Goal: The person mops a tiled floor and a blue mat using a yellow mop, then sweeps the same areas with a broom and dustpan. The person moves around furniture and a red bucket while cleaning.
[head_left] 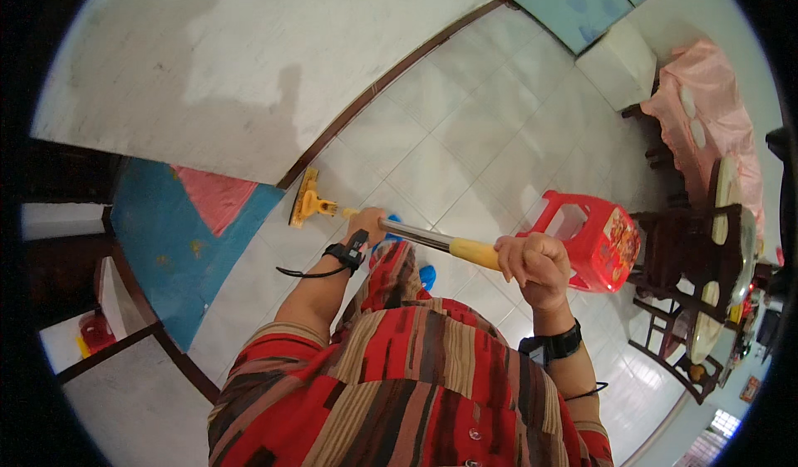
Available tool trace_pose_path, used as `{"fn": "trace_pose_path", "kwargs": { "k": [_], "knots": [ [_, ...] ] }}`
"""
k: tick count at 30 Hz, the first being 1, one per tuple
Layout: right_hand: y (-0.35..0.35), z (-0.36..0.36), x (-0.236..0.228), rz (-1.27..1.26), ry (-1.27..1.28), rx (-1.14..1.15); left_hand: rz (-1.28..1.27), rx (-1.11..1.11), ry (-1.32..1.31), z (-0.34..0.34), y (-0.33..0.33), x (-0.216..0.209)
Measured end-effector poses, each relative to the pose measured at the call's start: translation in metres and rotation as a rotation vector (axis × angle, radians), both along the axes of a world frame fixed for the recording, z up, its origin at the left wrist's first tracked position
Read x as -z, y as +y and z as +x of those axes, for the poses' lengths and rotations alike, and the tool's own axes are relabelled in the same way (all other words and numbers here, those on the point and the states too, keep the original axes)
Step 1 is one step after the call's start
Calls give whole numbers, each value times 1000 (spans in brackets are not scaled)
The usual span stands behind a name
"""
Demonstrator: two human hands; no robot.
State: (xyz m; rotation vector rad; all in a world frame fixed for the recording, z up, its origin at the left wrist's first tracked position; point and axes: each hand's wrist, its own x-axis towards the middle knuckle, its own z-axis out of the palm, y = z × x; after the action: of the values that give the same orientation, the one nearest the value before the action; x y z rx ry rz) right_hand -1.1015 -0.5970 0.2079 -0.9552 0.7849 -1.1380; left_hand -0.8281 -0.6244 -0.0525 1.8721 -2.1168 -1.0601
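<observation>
A floor mop (420,234) with a silver pole and a yellow grip slants across in front of my body. Its narrow yellow head (307,203) rests on the tiled floor beside the wall's dark skirting. My left hand (366,224) is closed around the lower part of the pole, nearer the head. My right hand (536,266) wraps the end of the yellow grip, its fingers curled. Just beyond my right hand is a red plastic stool (598,242) with a patterned top. Blue footwear (428,277) shows on my feet below the pole.
A blue mat (179,242) with a pink patch lies by a doorway at left. The white wall (208,59) runs along the far left. At right are dark wooden chairs (686,247) and a table under a pink cloth (706,93). A white box (619,64) stands behind.
</observation>
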Motion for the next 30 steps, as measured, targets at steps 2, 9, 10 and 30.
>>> {"fn": "trace_pose_path", "kwargs": {
  "k": [2,9,10,30],
  "knots": [
    [-32,-9,3,21,-48,-10,6,-13,18,-9,-21,-4],
    [-164,-41,12,99,-100,-24,19,-71,-83,-44,-104,7],
    [-182,-44,12,121,-82,-32,9,-66,-80,-46,-114,9],
    [-448,-186,46,187,-36,-326,108,-236,-68,-174,-309,36]
  ]
}}
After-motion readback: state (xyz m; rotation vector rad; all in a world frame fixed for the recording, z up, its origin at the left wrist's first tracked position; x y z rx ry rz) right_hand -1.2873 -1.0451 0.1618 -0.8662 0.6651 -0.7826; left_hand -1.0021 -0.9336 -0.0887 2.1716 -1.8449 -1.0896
